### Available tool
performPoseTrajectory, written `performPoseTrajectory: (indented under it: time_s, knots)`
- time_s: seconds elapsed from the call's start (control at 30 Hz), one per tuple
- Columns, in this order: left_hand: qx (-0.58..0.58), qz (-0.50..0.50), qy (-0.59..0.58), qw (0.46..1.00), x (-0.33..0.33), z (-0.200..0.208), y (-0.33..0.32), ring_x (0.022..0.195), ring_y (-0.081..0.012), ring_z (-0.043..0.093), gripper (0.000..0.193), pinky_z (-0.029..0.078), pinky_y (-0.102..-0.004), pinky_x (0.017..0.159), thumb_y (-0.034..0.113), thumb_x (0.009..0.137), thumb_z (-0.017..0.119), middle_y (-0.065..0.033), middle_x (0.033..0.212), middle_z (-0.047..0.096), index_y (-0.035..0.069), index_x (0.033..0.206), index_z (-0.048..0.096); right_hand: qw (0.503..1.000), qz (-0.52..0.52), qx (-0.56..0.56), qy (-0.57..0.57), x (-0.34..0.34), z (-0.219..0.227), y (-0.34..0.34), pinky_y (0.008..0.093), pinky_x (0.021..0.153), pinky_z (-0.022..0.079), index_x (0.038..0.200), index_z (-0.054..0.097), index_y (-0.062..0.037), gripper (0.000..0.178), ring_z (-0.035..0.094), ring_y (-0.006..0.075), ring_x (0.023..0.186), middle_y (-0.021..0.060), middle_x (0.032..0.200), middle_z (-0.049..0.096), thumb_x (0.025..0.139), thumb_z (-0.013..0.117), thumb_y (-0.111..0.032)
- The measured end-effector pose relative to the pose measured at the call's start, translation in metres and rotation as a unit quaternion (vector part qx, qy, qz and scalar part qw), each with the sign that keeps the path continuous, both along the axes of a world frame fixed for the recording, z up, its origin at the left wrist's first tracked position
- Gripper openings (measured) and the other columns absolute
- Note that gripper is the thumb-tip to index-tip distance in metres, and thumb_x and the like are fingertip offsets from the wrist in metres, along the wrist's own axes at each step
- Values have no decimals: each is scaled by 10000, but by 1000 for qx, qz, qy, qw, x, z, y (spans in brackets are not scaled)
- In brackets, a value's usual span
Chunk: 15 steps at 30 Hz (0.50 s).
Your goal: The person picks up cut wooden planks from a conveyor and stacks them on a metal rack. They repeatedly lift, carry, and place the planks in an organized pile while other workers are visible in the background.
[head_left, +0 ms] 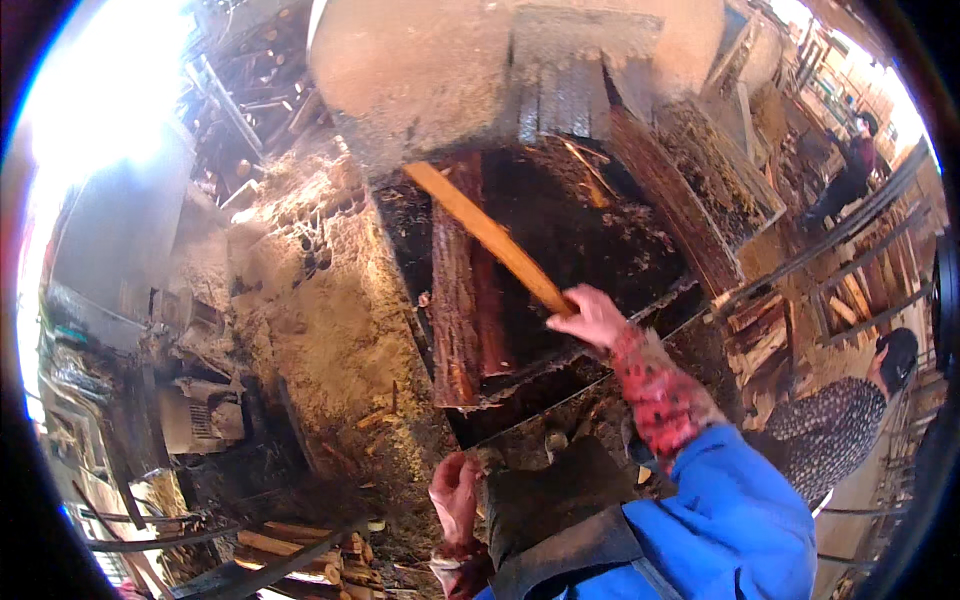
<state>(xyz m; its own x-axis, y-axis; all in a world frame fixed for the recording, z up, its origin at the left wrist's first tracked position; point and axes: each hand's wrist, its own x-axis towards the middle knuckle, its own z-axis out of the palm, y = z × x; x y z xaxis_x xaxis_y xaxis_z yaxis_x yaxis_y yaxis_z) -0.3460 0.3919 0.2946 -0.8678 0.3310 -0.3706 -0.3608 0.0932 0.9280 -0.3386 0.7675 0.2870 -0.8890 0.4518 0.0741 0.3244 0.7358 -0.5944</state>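
My right hand [592, 318] grips the lower end of a long, flat wooden slat [490, 235]. The slat is orange-brown and slants up and to the left, its far end reaching the edge of the dark surface. Beneath it, a bark-covered slab of wood [457, 300] lies lengthwise on the black, flat surface [570, 255]. Low down beside my dark apron [560, 500], my left hand [457, 497] hangs with its fingers curled in, and nothing shows between them.
Beyond the black surface stands a large, tan, dusty machine housing [420, 75]. A dark plank [670, 200] slopes along the right. Sawdust [320, 290] is heaped at left, near a motor-like unit [205, 415]. Cut wood [290, 550] is stacked lower left. One person [830, 430] bends at right; another [852, 170] is farther off.
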Motion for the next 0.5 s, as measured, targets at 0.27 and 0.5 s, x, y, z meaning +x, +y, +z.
performPoseTrajectory:
  time_s: [0.27, 0.5]
  knots:
    - [-65, -45, 209, 975, -116, 33, 44, 780, -159, 595, 293, 482, -279, 723, 121, 828, 639, -106, 884, 638, -50, 1054, 562, 965, -126, -200, 112, -39, 19, -131, 404, 715, 488, 963, 599, 36, 504, 612, 306, 813, 186, 894, 599, 704, 758, -366]
    - [-157, -130, 314, 927, -142, -13, 61, 818, -286, 620, 429, 500, -348, 731, 194, 734, 730, -193, 926, 616, -48, 1045, 563, 980, -177, 46, 76, -66, -1, -131, 416, 749, 480, 1160, 520, 0, 573, 571, 356, 901, 190, 993, 534, 745, 707, -348]
